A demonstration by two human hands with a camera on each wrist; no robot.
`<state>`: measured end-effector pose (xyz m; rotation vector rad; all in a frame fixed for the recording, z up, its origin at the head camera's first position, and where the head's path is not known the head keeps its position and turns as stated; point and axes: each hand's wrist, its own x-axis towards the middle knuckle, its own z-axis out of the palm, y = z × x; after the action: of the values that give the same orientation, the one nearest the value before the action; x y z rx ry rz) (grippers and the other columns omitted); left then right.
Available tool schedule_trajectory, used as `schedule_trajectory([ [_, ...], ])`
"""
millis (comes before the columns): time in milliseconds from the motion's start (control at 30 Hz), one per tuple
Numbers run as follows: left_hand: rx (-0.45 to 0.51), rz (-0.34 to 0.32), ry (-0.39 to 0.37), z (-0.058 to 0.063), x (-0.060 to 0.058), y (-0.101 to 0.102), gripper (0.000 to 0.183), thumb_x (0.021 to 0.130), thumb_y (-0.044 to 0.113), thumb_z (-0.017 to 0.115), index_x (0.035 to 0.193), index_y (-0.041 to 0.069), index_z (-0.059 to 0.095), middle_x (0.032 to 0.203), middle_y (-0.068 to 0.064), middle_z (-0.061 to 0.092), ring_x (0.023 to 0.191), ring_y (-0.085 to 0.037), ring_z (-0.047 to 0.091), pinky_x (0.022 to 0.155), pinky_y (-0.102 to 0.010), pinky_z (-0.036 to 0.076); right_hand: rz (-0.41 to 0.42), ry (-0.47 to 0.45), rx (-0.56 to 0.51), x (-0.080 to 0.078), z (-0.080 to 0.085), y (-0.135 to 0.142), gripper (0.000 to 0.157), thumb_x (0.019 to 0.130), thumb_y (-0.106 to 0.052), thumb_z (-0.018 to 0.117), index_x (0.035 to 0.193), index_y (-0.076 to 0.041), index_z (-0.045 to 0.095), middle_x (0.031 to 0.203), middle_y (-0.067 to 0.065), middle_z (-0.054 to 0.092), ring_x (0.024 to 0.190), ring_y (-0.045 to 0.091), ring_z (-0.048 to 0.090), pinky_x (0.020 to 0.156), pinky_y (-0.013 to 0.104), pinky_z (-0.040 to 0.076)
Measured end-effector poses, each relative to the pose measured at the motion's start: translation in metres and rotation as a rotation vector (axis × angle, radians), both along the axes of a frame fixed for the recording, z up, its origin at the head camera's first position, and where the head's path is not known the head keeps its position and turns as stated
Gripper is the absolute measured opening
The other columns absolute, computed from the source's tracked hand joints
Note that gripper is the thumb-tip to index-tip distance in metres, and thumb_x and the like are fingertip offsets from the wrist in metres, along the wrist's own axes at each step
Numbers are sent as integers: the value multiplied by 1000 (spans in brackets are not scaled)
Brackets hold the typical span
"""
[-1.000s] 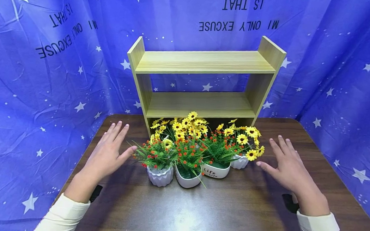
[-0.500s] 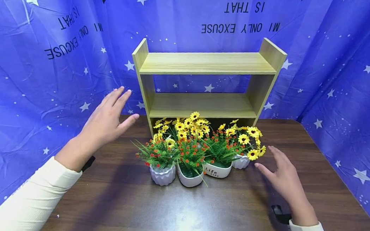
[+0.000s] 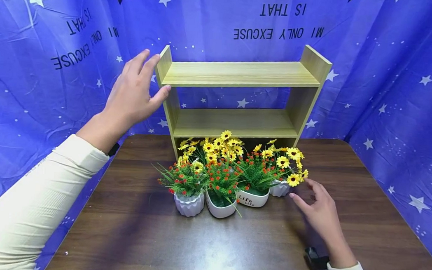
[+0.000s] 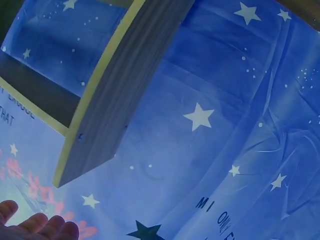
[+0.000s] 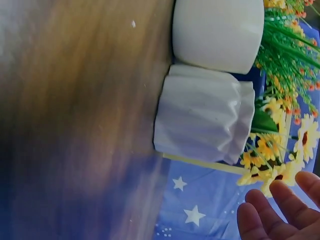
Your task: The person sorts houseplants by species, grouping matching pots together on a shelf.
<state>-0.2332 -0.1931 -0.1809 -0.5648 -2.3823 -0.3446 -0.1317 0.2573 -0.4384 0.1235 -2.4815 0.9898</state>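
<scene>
My left hand [image 3: 132, 90] is raised at the upper left side of the wooden shelf [image 3: 235, 119], fingers spread, holding nothing. In the left wrist view its fingertips [image 4: 37, 225] show below the shelf's side panel [image 4: 112, 95]. On the right, my right hand [image 3: 320, 211] is beside the ridged white pot [image 3: 280, 189] of yellow daisies [image 3: 293, 163], its fingers loosely bent and apart from the pot. The right wrist view shows that ridged pot [image 5: 200, 115] with the fingertips [image 5: 250, 220] near the flowers.
In front of the shelf stand a "Life" pot [image 3: 253, 198], another white pot [image 3: 220, 209] and a ridged pot [image 3: 189, 204], all with red-flowered plants. More yellow daisies [image 3: 219, 148] rise behind them. A blue star-patterned curtain [image 3: 401, 80] surrounds the brown table [image 3: 150, 238].
My left hand has risen from over the table to the shelf's upper left side. My right hand has moved slightly left and down, nearer the right ridged pot. The pots and shelf stay put.
</scene>
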Motion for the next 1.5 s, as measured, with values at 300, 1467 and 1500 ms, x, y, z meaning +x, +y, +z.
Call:
schedule_trajectory([
  [300, 75, 92, -126, 2, -26, 3, 71, 97, 40, 56, 155, 6, 30, 159, -19, 23, 142, -41, 29, 111, -57, 28, 31, -65, -43, 1, -12, -13, 51, 86, -24, 79, 124, 4, 60, 112, 21, 65, 105, 33, 61, 85, 52, 50],
  [1467, 287, 247, -195, -19, -60, 22, 84, 89, 56, 63, 153, 14, 28, 134, -19, 55, 111, -42, 58, 90, -56, 45, 111, -325, -332, -20, -45, -76, 60, 86, -21, 79, 131, 3, 48, 130, 27, 54, 116, 40, 59, 90, 47, 51],
  [1500, 291, 253, -193, -20, -60, 22, 84, 89, 56, 63, 152, 14, 28, 132, -19, 56, 110, -42, 59, 89, -56, 45, 107, -319, -330, -21, -46, -77, 58, 85, -20, 80, 129, 3, 49, 128, 26, 54, 114, 39, 60, 89, 46, 52],
])
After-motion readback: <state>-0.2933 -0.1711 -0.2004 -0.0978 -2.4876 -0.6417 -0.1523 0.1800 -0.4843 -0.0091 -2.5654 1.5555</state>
